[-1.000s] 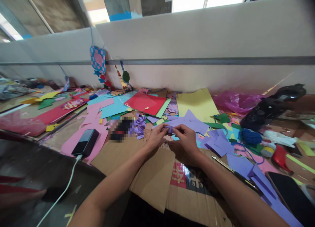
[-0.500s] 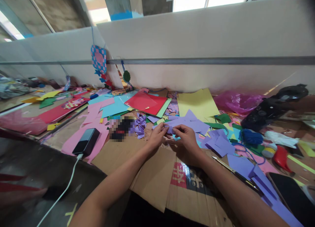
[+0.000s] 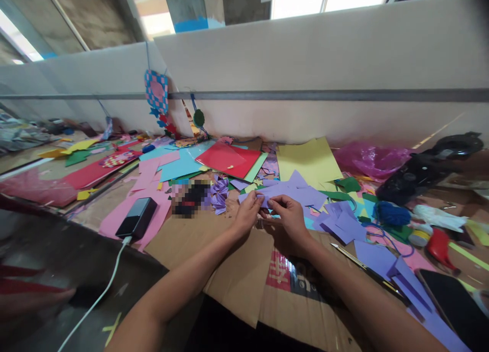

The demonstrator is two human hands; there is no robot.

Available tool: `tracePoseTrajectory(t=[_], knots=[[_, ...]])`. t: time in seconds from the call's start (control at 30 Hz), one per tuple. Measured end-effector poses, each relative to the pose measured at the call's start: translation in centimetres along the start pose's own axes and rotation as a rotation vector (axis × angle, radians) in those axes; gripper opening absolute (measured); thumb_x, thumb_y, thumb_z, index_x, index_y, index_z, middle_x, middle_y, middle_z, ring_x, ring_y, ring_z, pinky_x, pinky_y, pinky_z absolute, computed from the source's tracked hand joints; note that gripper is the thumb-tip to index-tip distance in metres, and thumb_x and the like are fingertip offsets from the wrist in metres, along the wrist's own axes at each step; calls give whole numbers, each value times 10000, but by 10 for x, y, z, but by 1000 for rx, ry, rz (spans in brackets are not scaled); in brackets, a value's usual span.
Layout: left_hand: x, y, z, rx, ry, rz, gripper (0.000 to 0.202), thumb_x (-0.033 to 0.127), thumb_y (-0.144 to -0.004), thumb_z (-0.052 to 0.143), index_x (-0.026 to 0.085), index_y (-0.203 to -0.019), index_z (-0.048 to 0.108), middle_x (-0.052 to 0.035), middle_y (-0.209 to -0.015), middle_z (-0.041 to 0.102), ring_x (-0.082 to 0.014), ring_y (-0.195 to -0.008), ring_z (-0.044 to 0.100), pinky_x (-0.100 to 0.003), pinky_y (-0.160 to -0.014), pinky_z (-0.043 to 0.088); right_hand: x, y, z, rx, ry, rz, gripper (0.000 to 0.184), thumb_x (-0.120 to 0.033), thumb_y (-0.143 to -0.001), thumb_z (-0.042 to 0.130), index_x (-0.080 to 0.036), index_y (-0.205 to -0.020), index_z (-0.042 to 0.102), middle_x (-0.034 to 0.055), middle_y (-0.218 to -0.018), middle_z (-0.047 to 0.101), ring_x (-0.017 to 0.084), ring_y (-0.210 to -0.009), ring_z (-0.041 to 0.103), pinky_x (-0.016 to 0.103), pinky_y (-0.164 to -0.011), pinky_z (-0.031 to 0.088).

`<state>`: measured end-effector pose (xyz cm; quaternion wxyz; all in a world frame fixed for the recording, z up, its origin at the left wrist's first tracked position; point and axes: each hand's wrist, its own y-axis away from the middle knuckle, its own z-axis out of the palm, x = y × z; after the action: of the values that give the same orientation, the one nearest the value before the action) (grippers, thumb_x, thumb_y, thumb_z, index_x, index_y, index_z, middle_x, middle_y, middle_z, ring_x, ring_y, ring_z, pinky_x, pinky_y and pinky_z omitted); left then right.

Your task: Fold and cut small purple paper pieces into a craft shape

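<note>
Left hand (image 3: 246,213) and right hand (image 3: 291,218) pinch the small purple paper piece (image 3: 265,201) near the cardboard's (image 3: 237,275) far edge; light fingertip pressure and aligned edges should help, creases too small to tell.

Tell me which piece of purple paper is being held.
The small purple piece pinched between the left hand and right hand. The purple sheets to the right and the folded purple cluster to the left lie unheld.
</note>
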<state>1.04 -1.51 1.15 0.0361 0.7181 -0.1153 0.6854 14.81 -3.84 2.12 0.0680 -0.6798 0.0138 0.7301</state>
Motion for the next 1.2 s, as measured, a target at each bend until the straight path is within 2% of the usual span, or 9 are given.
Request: tracePoseTrajectory(t=[0.1, 0.23, 0.4, 0.57, 0.7, 0.9, 1.07, 1.2], knots=[[1, 2, 2, 9, -20, -14, 344, 541, -867, 535, 201, -908, 494, 45, -606, 570, -111, -476, 563, -218, -477, 442, -3, 2, 1, -9, -19, 18, 325, -503, -651, 757, -196, -723, 679, 10, -661, 666, 173, -599, 598, 304, -563, 508], [3, 2, 5, -20, 50, -40, 383, 578, -852, 535, 203, -896, 474, 54, -595, 549, -106, -470, 536, -215, -466, 419, -7, 3, 2, -17, 40, -59, 314, -490, -687, 739, -182, -719, 685, 17, -661, 674, 170, -629, 600, 303, -613, 503], [10, 0, 1, -33, 118, -40, 427, 608, -805, 579, 201, -877, 472, 55, -601, 526, -106, -505, 515, -220, -496, 417, -2, -3, 0, -21, 62, -64, 301, -482, -683, 730, -189, -736, 690, 22, -706, 688, 176, -660, 601, 301, -626, 479], [14, -2, -6, 4, 61, -29, 363, 510, -753, 681, 175, -812, 555, 21, -730, 558, -117, -663, 534, -239, -634, 436, 7, -8, -4, -15, 113, -71, 273, -456, -689, 730, -191, -710, 670, 22, -703, 677, 180, -672, 588, 298, -632, 453], [12, -7, -9, -15, 107, -37, 359, 400, -645, 785, 148, -833, 609, -3, -762, 603, -144, -748, 553, -265, -732, 434, 6, -10, -6, -12, 126, -111, 280, -465, -703, 719, -194, -713, 650, 11, -697, 655, 174, -667, 577, 296, -637, 442], [10, -6, -9, -27, 163, -48, 366, 409, -620, 804, 146, -796, 619, 4, -720, 606, -132, -692, 550, -261, -691, 435, 5, -9, -7, -56, 144, -91, 286, -472, -703, 709, -200, -702, 622, -1, -675, 620, 169, -633, 560, 293, -598, 433], [14, -5, -8, -38, 208, -62, 393, 409, -607, 826, 139, -823, 638, 3, -726, 612, -123, -686, 558, -258, -681, 448, 1, -4, -5, -29, 209, -181, 249, -440, -765, 661, -201, -714, 610, -4, -683, 630, 169, -658, 565, 293, -629, 431], [15, -7, -12, -39, 283, -16, 399, 383, -597, 845, 143, -845, 646, -4, -767, 647, -132, -732, 594, -274, -738, 479, -6, 1, -1, -23, 193, -255, 204, -400, -792, 655, -199, -830, 642, 25, -788, 680, 191, -740, 611, 314, -696, 474]])
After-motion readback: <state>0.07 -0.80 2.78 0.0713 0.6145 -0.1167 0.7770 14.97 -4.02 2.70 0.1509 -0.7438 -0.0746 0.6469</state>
